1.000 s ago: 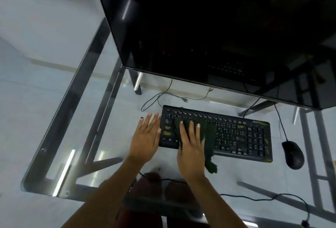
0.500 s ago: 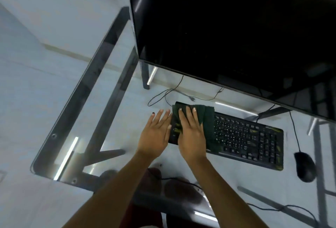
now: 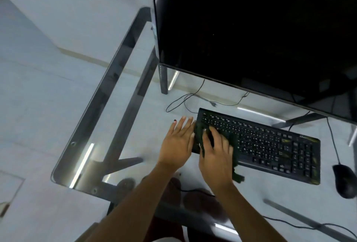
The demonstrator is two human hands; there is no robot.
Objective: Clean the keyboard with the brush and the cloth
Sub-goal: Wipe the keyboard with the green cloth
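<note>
A black keyboard [image 3: 270, 145] lies on the glass desk [image 3: 119, 110] below the monitor. A dark green cloth [image 3: 234, 151] covers the keyboard's left end and hangs over its front edge. My right hand [image 3: 216, 154] lies on the cloth with fingers spread, pressing it onto the keys. My left hand [image 3: 177, 143] rests flat on the glass beside the keyboard's left edge, fingertips touching that edge. I see no brush.
A large dark monitor [image 3: 251, 29] stands close behind the keyboard. A black mouse [image 3: 344, 181] sits at the right with its cable. Loose cables [image 3: 193, 98] lie behind the keyboard. The desk's left glass edge and metal frame [image 3: 92, 106] are near.
My right hand has pulled the cloth back from the keyboard's far-left corner toward the front edge. The left hand stays beside the keyboard. The view shifted left.
</note>
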